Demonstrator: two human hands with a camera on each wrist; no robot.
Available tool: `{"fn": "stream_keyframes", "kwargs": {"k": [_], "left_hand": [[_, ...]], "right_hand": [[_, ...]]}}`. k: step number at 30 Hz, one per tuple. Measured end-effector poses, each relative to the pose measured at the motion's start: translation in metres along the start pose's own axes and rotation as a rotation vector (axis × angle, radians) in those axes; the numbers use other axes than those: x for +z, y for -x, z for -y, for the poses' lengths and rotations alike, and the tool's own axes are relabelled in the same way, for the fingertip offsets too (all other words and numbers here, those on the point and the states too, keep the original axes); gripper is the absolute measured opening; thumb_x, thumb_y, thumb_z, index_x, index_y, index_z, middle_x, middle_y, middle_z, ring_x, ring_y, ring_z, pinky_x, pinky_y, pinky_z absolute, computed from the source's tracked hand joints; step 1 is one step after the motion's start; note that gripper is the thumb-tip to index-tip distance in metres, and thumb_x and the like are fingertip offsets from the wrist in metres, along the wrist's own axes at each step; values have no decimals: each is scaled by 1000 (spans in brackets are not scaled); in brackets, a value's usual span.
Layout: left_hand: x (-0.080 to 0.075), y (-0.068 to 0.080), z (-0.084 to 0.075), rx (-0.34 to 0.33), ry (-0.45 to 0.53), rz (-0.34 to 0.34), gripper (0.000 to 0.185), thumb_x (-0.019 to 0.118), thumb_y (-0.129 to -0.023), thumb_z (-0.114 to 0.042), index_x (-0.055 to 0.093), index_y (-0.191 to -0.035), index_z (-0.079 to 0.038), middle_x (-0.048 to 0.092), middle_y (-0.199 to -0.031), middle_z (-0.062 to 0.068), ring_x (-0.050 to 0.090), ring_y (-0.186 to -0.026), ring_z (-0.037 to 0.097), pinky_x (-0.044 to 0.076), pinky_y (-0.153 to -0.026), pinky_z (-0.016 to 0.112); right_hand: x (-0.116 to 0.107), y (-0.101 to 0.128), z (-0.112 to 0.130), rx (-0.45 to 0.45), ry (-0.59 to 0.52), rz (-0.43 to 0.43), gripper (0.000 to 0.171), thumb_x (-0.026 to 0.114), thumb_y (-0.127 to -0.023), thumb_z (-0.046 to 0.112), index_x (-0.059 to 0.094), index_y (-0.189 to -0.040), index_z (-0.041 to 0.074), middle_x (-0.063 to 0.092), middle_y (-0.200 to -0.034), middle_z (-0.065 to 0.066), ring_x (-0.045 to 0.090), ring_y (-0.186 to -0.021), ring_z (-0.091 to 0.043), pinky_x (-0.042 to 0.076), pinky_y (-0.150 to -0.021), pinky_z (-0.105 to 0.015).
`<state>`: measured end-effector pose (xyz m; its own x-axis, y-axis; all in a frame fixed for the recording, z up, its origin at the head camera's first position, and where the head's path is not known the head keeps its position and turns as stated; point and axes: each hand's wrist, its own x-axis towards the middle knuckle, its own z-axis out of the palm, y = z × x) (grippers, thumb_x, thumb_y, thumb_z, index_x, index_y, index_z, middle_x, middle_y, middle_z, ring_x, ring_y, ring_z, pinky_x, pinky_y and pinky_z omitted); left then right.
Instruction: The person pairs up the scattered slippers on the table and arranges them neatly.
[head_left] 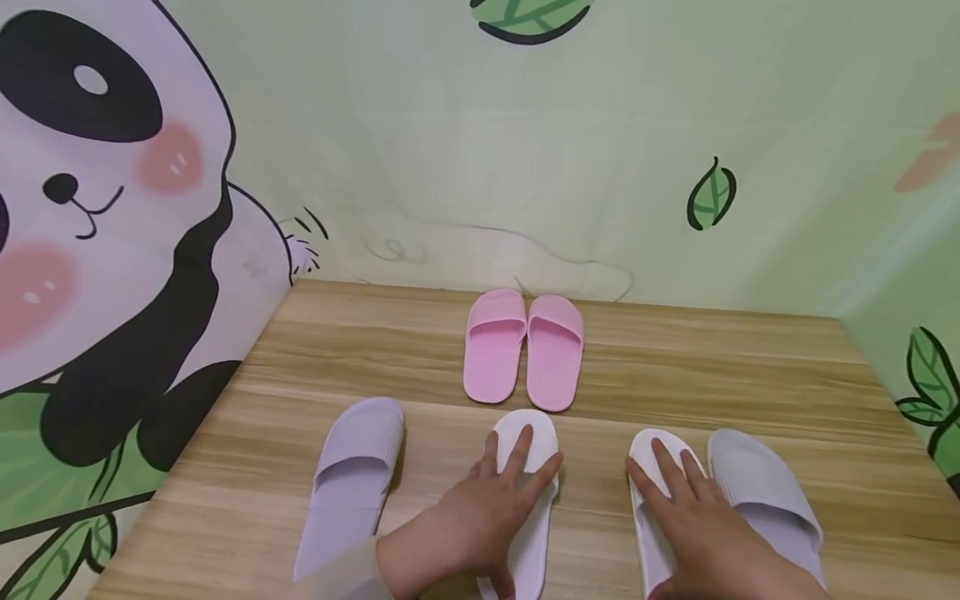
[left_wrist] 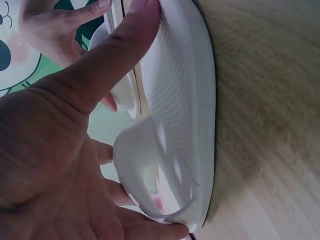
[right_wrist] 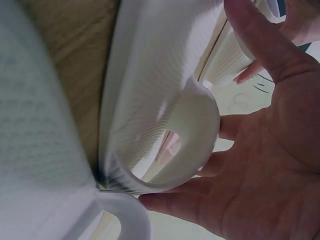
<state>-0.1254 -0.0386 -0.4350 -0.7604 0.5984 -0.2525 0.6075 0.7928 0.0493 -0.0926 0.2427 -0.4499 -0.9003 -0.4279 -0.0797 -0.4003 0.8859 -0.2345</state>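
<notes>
1. the left hand [head_left: 468, 525] lies with its fingers [head_left: 517, 454] straight and slightly spread over the strap of a white ribbed foam slipper [head_left: 525, 500], the thumb along its near edge; they press rather than clamp.
2. the right hand [head_left: 701, 533] rests the same way, fingers [head_left: 667, 467] straight and a little apart, on the second white ribbed foam slipper [head_left: 648, 508].
3. both white slippers lie flat on the pale wood-grain counter [head_left: 750, 375], toes away from the person, well apart from each other.
4. a lilac ribbed foam slipper [head_left: 348, 475] lies left of the left hand, apart from it; its lilac twin slipper [head_left: 761, 492] lies just beside the right-hand white one.
5. beyond the white ones, a pair of pink foam slippers [head_left: 525, 346] sits side by side, touching, near the back wall.
6. a cartoon panda backdrop [head_left: 97, 208] with green leaves surrounds the counter.
</notes>
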Motion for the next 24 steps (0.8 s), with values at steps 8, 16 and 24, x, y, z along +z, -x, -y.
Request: {"fn": "stream_keyframes", "kwargs": {"k": [8, 16, 24], "left_hand": [[0, -2, -7, 11, -36, 9, 158, 100, -40, -63, 13, -168, -28, 9, -173, 24, 30, -147, 61, 55, -106, 48], [-1, -3, -15, 0, -68, -16, 157, 100, -39, -63, 17, -167, -29, 14, -172, 23, 35, -146, 58, 56, -104, 45], [-1, -6, -22, -5, -86, 2, 160, 101, -37, -63, 14, -167, -31, 11, -173, 20, 34, -148, 57, 54, -107, 45]], "right_hand": [[3, -1, -1, 9, -29, -5, 135, 103, -41, 42, 42, -155, 5, 24, -164, -36, 25, -146, -66, 34, -105, -81], [4, -2, -3, 15, -25, -15, 137, 103, -39, 41, 41, -155, 5, 23, -165, -34, 22, -148, -64, 32, -104, -82], [3, -4, -2, 18, -39, 3, 139, 103, -38, 44, 40, -156, 5, 21, -165, -36, 20, -148, -65, 30, -104, -84]]}}
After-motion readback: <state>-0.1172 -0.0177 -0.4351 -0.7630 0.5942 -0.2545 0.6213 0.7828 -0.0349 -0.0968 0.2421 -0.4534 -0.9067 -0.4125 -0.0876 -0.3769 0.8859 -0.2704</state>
